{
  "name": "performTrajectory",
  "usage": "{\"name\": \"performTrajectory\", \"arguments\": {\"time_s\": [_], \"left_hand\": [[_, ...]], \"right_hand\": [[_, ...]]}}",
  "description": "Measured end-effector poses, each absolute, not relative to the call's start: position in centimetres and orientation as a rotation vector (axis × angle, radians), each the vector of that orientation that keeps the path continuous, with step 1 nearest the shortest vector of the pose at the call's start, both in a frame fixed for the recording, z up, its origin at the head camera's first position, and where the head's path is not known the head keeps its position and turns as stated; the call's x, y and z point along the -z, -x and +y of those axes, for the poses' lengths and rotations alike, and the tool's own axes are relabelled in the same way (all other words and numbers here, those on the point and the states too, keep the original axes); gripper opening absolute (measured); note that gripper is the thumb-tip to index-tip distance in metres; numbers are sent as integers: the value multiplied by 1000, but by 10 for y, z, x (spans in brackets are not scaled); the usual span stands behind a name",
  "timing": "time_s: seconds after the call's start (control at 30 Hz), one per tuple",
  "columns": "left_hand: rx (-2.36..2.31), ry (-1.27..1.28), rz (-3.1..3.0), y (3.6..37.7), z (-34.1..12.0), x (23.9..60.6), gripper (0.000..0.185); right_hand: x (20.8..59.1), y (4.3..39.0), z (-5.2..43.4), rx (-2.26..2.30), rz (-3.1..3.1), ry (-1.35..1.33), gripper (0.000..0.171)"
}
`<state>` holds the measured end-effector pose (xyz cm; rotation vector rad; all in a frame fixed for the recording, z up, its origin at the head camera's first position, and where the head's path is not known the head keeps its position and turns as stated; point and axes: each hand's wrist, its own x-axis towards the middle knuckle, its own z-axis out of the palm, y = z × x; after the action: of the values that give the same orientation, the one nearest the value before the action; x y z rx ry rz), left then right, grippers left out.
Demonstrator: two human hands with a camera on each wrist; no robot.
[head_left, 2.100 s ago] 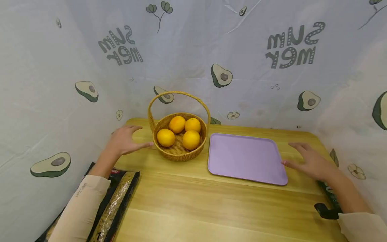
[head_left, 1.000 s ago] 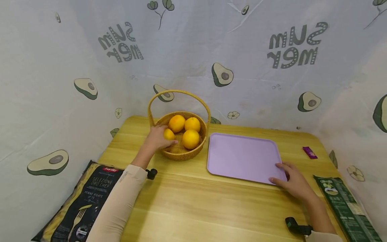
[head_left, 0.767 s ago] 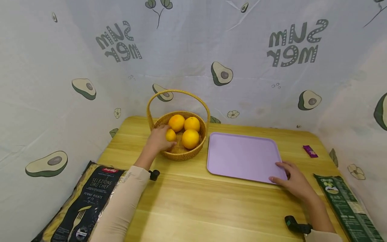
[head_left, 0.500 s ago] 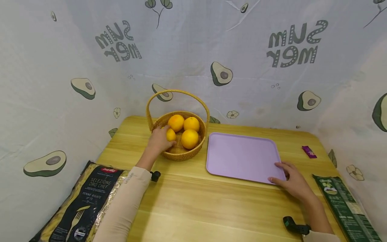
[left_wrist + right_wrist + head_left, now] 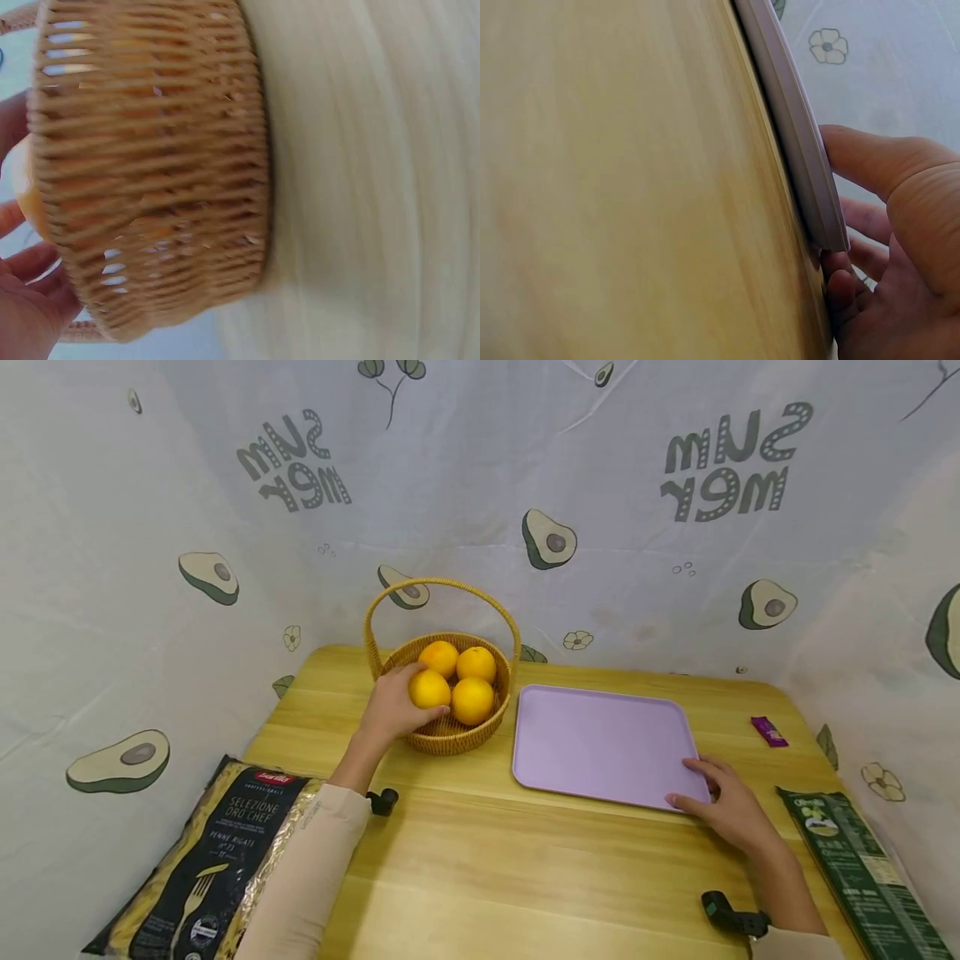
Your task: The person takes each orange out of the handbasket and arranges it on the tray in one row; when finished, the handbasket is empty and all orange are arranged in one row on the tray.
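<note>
In the head view, my left hand [image 5: 392, 703] reaches over the left rim of the wicker basket [image 5: 453, 744] and holds an orange [image 5: 430, 690] between thumb and fingers. The left wrist view shows that orange [image 5: 28, 187] at the rim, partly hidden by the woven wall. Three more oranges lie in the basket, among them a front right orange [image 5: 472, 701]. On the right, my right hand [image 5: 731, 806] grips the near right corner of the lilac tray [image 5: 600, 743]. In the right wrist view its thumb lies on the tray rim [image 5: 795, 127], other fingers around the corner.
A black penne bag [image 5: 217, 860] lies at the left, under the left forearm. To the right are a small purple wrapped snack [image 5: 769, 732] and a green packet [image 5: 855, 860]. A printed curtain [image 5: 600, 527] surrounds the wooden table [image 5: 525, 877] at the back and sides.
My left hand came from beside the basket to the front left orange and has now raised it a little. My right hand moved left onto the tray corner and has stayed there.
</note>
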<state>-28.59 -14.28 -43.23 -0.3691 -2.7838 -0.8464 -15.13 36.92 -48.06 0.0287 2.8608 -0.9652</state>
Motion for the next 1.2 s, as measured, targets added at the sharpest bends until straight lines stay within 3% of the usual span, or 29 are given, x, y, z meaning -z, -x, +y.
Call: {"name": "performTrajectory", "arguments": {"time_s": [0.53, 1.2], "left_hand": [[1043, 645, -2685, 258, -102, 412, 82], [1176, 899, -2732, 256, -10, 431, 85]], "right_hand": [[482, 150, 370, 1002, 2854, -36, 87], [486, 148, 372, 1070, 2819, -83, 85]]}}
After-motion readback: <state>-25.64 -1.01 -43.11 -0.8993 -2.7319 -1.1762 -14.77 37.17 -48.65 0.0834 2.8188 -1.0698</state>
